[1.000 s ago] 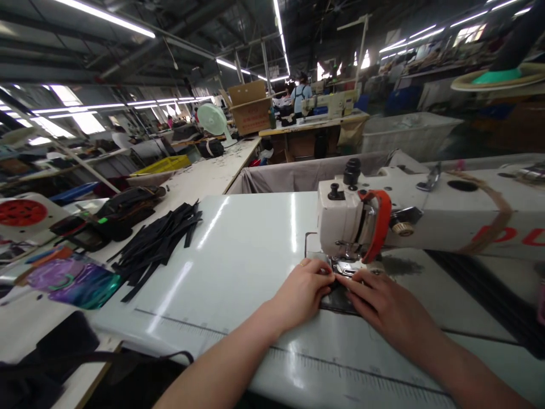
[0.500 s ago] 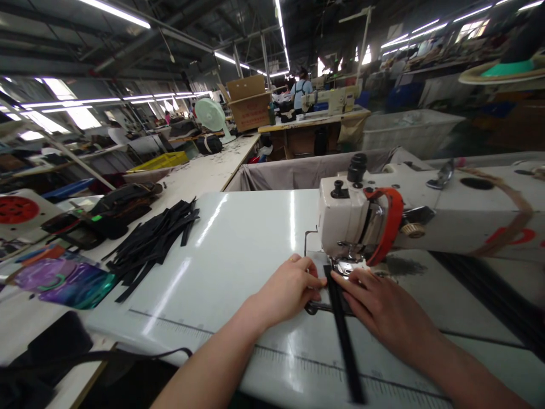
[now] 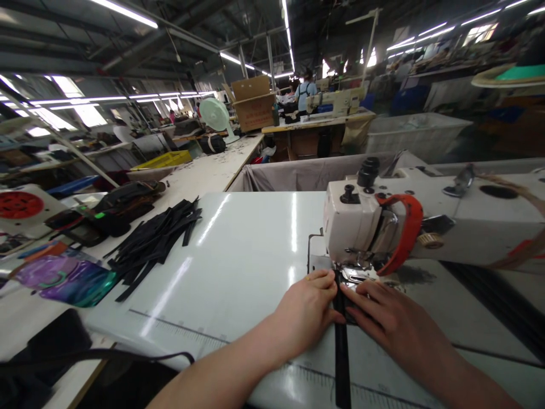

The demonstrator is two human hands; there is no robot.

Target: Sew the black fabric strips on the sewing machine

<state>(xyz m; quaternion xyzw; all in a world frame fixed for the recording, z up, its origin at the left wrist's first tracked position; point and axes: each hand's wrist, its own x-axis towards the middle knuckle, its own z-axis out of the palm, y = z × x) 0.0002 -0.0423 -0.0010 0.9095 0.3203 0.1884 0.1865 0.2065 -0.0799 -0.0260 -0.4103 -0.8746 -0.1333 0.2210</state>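
Note:
A long narrow black fabric strip (image 3: 343,363) runs from the sewing machine's presser foot (image 3: 340,270) toward me over the table. My left hand (image 3: 309,309) is closed on the strip's left edge, fingertips bent close to the foot. On the other side lies my right hand (image 3: 389,312), its fingers stretched and slightly apart, with the fingertips touching the strip's right edge beside the metal plate. The white sewing machine (image 3: 353,218) has an orange band (image 3: 406,233) on its head. Part of the strip is hidden beneath my left fingers.
A pile of black strips (image 3: 157,241) lies on the table's left side. Beside it is a purple and teal pouch (image 3: 68,278). More black strips (image 3: 489,307) lie right of the machine. Farther back stand a green fan (image 3: 214,115), a cardboard box (image 3: 254,108) and a person (image 3: 305,94).
My left hand has moved right and slightly forward onto the strip. The strip's near end has swung left and lies straighter. My view has shifted slightly, moving the machine rightward in the picture.

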